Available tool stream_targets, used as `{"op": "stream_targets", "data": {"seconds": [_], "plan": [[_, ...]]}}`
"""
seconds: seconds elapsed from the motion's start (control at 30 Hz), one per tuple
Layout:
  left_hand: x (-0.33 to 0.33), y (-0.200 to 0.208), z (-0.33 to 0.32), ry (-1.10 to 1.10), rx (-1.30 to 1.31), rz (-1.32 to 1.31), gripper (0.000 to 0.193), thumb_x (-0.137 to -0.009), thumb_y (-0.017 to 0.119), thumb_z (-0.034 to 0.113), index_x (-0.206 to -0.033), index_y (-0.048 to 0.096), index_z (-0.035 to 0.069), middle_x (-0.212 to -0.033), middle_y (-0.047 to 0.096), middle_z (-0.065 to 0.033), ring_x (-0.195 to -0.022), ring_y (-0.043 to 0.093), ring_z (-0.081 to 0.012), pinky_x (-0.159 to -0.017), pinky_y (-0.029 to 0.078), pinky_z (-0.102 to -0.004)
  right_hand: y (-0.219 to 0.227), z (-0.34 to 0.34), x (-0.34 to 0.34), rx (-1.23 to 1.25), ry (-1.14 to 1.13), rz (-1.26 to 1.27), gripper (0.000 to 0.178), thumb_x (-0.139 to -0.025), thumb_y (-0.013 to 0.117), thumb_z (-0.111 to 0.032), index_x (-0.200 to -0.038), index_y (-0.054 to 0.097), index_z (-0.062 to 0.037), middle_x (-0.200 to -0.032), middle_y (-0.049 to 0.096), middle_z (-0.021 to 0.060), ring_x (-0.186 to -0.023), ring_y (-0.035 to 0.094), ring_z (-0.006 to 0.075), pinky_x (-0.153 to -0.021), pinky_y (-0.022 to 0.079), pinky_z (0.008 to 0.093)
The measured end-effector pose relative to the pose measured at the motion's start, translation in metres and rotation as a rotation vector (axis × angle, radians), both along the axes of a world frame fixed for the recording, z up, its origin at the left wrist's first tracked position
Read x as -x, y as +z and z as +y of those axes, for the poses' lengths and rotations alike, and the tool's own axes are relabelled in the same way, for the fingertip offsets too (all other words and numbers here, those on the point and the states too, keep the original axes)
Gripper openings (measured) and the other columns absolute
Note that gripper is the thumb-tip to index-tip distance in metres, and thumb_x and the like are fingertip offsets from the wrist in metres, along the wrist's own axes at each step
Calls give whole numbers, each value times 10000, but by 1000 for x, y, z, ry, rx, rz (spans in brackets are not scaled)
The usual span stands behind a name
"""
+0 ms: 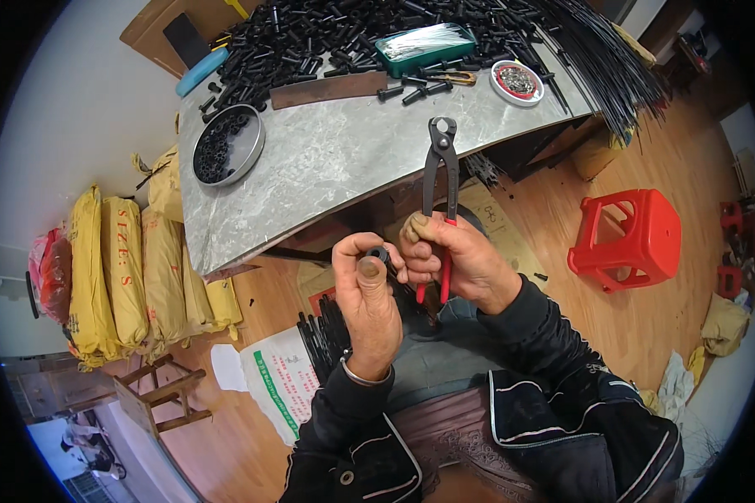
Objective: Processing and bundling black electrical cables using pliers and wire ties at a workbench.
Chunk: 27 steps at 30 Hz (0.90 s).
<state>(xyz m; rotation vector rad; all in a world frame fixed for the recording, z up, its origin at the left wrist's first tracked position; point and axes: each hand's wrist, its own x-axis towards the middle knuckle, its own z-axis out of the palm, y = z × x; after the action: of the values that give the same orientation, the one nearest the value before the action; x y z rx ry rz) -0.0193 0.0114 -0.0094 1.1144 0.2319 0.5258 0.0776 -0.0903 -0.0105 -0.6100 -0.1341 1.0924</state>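
Observation:
My left hand [366, 295] pinches a small black tube-shaped part [380, 254] between thumb and fingers, close in front of my chest. Touching it on the right, my right hand [460, 261] grips a pair of pincers [439, 172] by the red-tipped handles, the dark jaws pointing up over the edge of the grey metal-topped table [327, 168]. The right fingertips also touch the black part. Both forearms wear dark sleeves.
A heap of black tubes [327, 38] covers the table's far side, with a round tin of tubes [226, 144], a green box [424, 46], a small dish of metal bits [517, 81] and black rods [604, 59]. A red stool [629, 239] and yellow sacks [126, 277] stand on the floor.

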Motion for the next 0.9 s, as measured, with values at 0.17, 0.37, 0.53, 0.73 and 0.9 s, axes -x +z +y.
{"op": "stream_targets", "data": {"seconds": [0.17,0.37,0.53,0.73,0.9], "plan": [[-6,-2,-3,6,9,-13,427,-964,502,451,-1076,457,42,-929,465,-61,-783,503,-142,-670,438,-277,-5,-6,-5,-65,12,57,304,-983,526,-301,-790,479,-70,-690,404,-10,-564,385,71,-569,397,237],[-12,-1,1,-18,44,-13,416,-987,455,449,-1013,488,35,-920,469,-64,-766,512,-147,-619,436,-278,-1,-12,-7,-17,6,-111,225,-955,586,-249,-897,534,-37,-753,526,21,-597,439,72,-559,405,237],[-9,6,15,47,194,41,431,-1025,379,433,-921,497,32,-823,500,-74,-646,491,-140,-551,385,-259,23,-30,-8,378,193,-450,235,-956,557,-140,-1126,543,21,-851,605,62,-679,560,90,-602,472,239],[-11,10,24,196,292,196,556,-1024,285,508,-698,435,83,-576,404,-37,-491,356,-138,-458,298,-254,33,-54,8,328,468,-520,279,-941,500,-98,-1186,508,35,-845,600,50,-684,576,91,-627,502,243],[-13,10,21,184,135,162,592,-1021,265,526,-654,410,85,-552,372,-40,-488,312,-143,-457,273,-267,26,-54,15,255,605,-543,259,-947,471,-90,-1175,495,30,-948,638,87,-775,638,134,-688,542,266]]}}
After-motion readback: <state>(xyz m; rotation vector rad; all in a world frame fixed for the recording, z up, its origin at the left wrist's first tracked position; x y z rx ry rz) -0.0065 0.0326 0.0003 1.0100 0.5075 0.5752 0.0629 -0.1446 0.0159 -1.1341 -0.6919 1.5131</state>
